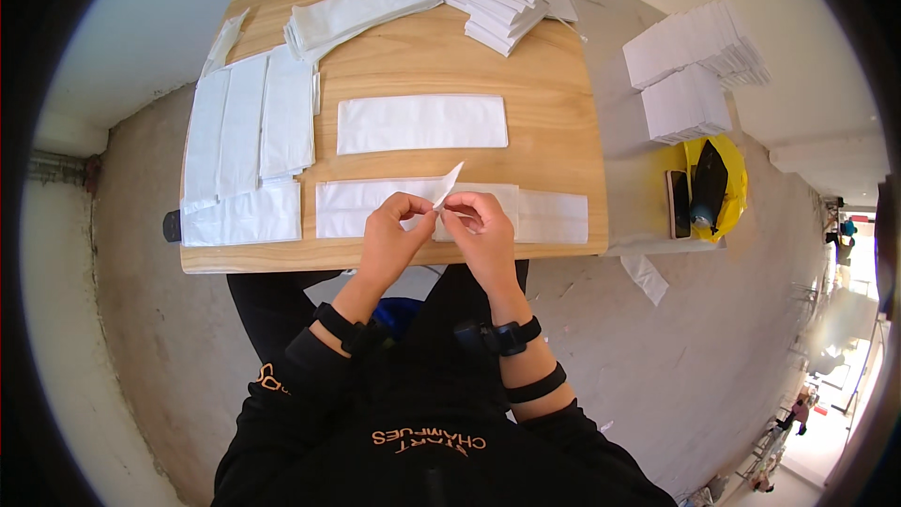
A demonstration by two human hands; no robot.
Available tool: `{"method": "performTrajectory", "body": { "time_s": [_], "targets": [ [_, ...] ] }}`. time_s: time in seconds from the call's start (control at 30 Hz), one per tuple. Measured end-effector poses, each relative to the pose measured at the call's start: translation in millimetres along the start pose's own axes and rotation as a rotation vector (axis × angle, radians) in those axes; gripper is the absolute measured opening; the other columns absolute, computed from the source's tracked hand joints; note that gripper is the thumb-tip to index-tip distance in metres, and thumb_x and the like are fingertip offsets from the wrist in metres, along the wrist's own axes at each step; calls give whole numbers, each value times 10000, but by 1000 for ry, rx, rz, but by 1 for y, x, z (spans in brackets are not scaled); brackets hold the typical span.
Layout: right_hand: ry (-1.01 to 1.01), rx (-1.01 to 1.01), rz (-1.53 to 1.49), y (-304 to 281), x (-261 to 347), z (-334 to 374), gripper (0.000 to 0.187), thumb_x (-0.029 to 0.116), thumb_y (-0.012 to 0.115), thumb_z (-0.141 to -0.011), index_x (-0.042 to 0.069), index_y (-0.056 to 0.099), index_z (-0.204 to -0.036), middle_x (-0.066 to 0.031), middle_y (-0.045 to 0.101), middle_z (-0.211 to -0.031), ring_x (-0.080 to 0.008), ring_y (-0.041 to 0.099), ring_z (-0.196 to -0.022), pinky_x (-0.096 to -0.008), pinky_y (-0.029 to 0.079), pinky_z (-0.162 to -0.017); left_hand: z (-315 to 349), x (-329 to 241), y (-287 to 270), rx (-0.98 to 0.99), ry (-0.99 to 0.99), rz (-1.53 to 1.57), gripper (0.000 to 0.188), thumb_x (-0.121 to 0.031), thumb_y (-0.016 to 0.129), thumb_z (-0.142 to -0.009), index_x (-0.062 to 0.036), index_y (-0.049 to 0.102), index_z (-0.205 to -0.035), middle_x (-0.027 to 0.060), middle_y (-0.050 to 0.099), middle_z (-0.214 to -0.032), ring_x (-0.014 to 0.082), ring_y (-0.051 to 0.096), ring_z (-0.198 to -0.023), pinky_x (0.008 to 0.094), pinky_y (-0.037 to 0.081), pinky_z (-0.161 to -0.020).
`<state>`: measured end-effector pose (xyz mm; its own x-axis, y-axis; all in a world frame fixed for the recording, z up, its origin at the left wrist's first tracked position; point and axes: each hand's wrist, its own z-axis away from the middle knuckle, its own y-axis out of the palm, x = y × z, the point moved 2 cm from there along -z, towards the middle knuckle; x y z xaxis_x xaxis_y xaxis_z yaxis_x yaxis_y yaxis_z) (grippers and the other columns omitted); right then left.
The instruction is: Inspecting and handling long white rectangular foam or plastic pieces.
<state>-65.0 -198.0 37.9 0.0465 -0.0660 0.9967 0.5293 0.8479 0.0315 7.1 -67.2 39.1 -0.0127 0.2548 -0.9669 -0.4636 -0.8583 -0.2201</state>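
Note:
Above the near edge of the wooden table, my left hand point(387, 239) and my right hand point(484, 237) meet, fingertips closed in a pinch. Between them a small white piece of thin paper or film point(451, 182) sticks up. Beneath the hands lies a row of flat white sleeves, with one end point(345, 209) left of my left hand and a more see-through end point(556, 217) to the right. Just beyond, another flat white sleeve point(422, 122) lies crosswise by itself. Whether the pinched piece is joined to the sleeves below is hidden by my fingers.
Layered white sleeves point(246, 122) cover the table's left side, and a fanned pile point(361, 21) lies farther back. White folded boxes or cards point(507, 0) are heaped at the back right. On a side surface stand white stacks point(690, 99), a phone point(678, 205) and a yellow bag point(735, 190).

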Motion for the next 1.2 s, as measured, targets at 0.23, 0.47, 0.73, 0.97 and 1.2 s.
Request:
{"method": "performTrajectory", "body": {
  "time_s": [0.23, 0.47, 0.73, 0.97, 1.2],
  "targets": [
    [-247, -16, 430, 5, 21, 4, 113, 52, 693, -765, 72, 646, -866, -58, 632, -860, -220, 644, -780, -305, 503, -651, 6, -6, -1, 6, 98, -37, 141, -110, 689, -802, 6, 662, -879, 98, 670, -859, 199, 641, -822, 308, 492, -777],
    [-322, -44, 487, 3, 19, 3, 105, 39, 683, -745, 67, 626, -829, -60, 625, -821, -230, 635, -729, -301, 502, -630, 7, -10, -3, -16, 118, -92, 118, -93, 684, -807, 9, 650, -855, 107, 665, -844, 212, 643, -806, 308, 493, -766],
    [-125, -111, 253, -11, 5, 8, 81, 0, 652, -773, 13, 619, -845, -85, 625, -853, -181, 643, -758, -275, 534, -724, 6, 6, -13, -22, -1, -1, 103, -89, 651, -829, 1, 633, -876, 80, 667, -828, 164, 631, -813, 293, 487, -757],
    [11, -124, 227, -15, -5, 13, 104, 20, 666, -785, 8, 624, -879, -75, 625, -892, -169, 649, -818, -283, 533, -747, 10, 9, -14, -16, -33, -35, 102, -90, 646, -834, -1, 632, -882, 73, 667, -832, 157, 621, -814, 293, 486, -762],
    [-158, -118, 355, 1, 11, 13, 171, 81, 690, -806, 30, 616, -952, -78, 609, -943, -199, 644, -903, -308, 521, -745, 15, -4, -6, -6, 97, -85, 98, -74, 659, -813, -3, 642, -878, 101, 667, -844, 202, 637, -807, 300, 493, -760]
  ]
}}
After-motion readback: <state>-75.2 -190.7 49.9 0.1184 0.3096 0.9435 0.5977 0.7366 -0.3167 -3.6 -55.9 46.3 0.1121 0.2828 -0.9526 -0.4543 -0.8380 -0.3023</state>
